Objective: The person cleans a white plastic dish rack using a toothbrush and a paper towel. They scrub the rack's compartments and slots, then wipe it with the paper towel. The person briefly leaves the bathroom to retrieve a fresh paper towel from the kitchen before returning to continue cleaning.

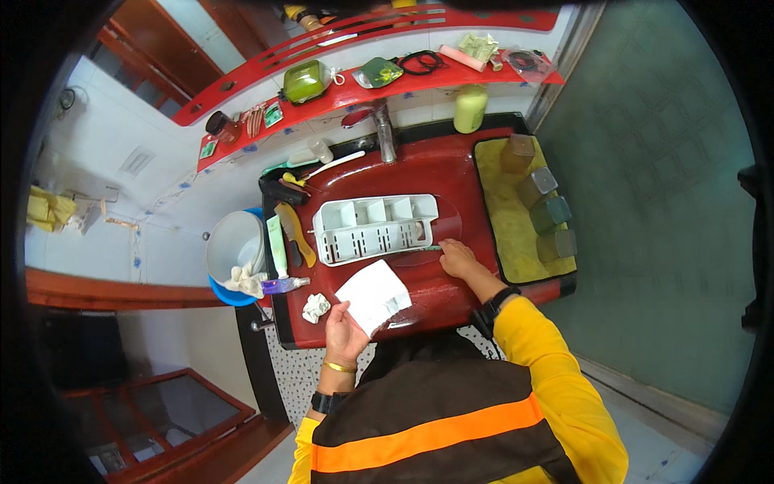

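Note:
My left hand [346,334] holds a white sheet of paper or tissue [373,294] at its lower left edge, over the front of the red washbasin [338,181]. On the basin lies a white plastic rack [376,241] with several compartments and a slotted front. My right hand [458,259] is at the rack's right front corner, its fingertips at the end of a thin green item [433,247] that is mostly hidden. A crumpled white tissue [315,308] lies left of the sheet.
On the left are a yellow comb [297,233], a toothpaste tube [277,245], a purple bottle [282,286] and a bucket [233,245]. Several plastic cups [550,213] stand on an olive cloth [499,230] at right. The faucet [385,136] and red shelf [357,94] are behind.

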Action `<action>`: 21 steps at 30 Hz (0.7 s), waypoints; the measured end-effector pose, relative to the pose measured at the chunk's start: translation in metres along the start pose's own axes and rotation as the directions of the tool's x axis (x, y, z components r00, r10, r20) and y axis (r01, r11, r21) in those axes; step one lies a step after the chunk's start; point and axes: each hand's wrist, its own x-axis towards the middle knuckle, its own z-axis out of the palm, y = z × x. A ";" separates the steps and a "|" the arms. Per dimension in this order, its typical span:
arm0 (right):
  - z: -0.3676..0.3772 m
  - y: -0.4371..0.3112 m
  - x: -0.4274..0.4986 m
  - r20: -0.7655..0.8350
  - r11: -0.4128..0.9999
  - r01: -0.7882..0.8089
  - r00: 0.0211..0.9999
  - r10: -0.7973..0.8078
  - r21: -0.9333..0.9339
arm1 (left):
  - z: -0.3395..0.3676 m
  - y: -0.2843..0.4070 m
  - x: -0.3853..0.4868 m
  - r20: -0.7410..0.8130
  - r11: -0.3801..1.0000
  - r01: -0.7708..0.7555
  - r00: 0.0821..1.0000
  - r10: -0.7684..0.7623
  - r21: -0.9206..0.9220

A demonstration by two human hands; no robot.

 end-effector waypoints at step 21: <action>-0.092 -0.025 -0.033 0.274 0.966 0.198 0.950 -0.148 -0.165 | -0.025 0.018 0.016 0.062 0.985 -0.136 0.988 0.143 -0.107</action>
